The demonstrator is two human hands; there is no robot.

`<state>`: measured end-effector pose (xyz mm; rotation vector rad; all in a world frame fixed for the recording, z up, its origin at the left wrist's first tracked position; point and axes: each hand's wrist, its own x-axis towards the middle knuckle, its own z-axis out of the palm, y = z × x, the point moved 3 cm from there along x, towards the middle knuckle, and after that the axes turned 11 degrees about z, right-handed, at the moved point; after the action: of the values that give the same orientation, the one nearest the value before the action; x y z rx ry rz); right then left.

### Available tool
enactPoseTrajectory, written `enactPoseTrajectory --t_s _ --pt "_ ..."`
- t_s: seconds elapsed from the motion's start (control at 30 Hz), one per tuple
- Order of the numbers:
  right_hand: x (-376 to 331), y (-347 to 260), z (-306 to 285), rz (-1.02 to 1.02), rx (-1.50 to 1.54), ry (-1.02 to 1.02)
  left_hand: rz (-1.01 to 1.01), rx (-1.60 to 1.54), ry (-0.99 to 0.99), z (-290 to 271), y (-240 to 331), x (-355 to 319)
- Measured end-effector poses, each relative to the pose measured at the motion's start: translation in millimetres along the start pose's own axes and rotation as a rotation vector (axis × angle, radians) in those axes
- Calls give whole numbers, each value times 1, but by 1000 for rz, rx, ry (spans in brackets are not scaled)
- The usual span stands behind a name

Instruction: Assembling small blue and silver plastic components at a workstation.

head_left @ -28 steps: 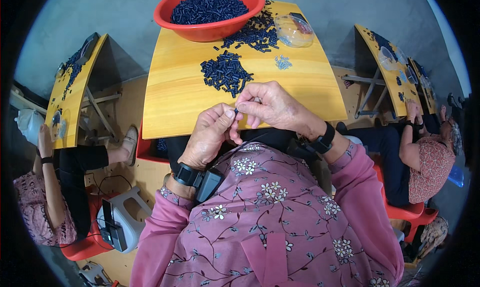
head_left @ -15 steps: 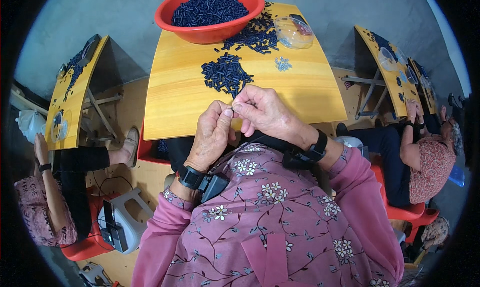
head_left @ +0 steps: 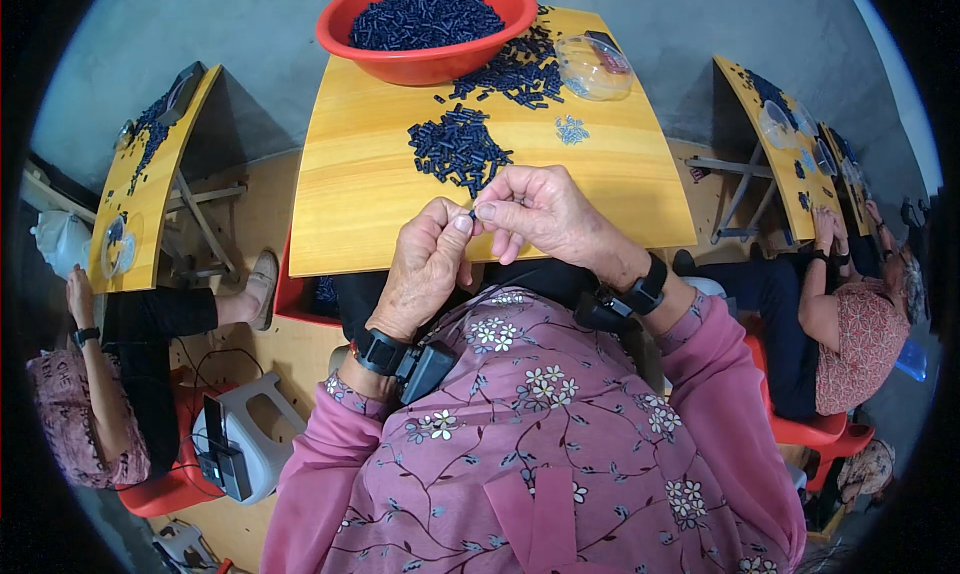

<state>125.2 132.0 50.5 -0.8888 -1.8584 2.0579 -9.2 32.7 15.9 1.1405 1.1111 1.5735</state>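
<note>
My left hand (head_left: 425, 269) and my right hand (head_left: 535, 212) meet fingertip to fingertip just above the near edge of the yellow wooden table (head_left: 370, 204). Between their thumbs and forefingers they pinch one small dark blue plastic piece (head_left: 472, 215), mostly hidden by the fingers. A loose pile of the same dark blue pieces (head_left: 458, 150) lies on the table just beyond my hands. Further back stands a red plastic basin (head_left: 425, 24) heaped with more of them, and a second scatter of pieces (head_left: 515, 69) lies to its right.
A clear plastic bowl (head_left: 592, 66) sits at the table's back right, with a small cluster of pale metal bits (head_left: 571, 129) in front of it. Other people sit at similar yellow tables on the left (head_left: 140, 189) and right (head_left: 775, 144). A grey stool (head_left: 245, 439) stands lower left.
Both hands have shifted slightly, the right hand's fingers drawing in over the left hand's fingertips. The pinched piece stays between them. Nothing on the table has moved.
</note>
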Motion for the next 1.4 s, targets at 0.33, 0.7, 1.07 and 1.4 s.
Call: enactPoseTrajectory --t_s 0.33,0.7,1.07,1.4 --pt "2 -4 0 4 -33 -30 -42 -58 -56 -3 -5 -1" --pt "3 1 12 91 -67 65 210 571 14 -3 6 -1" --pt "4 -1 1 -14 76 38 -40 -77 46 -8 -2 0" --pt "2 1 10 -227 -189 131 -130 -475 115 -10 -9 0"
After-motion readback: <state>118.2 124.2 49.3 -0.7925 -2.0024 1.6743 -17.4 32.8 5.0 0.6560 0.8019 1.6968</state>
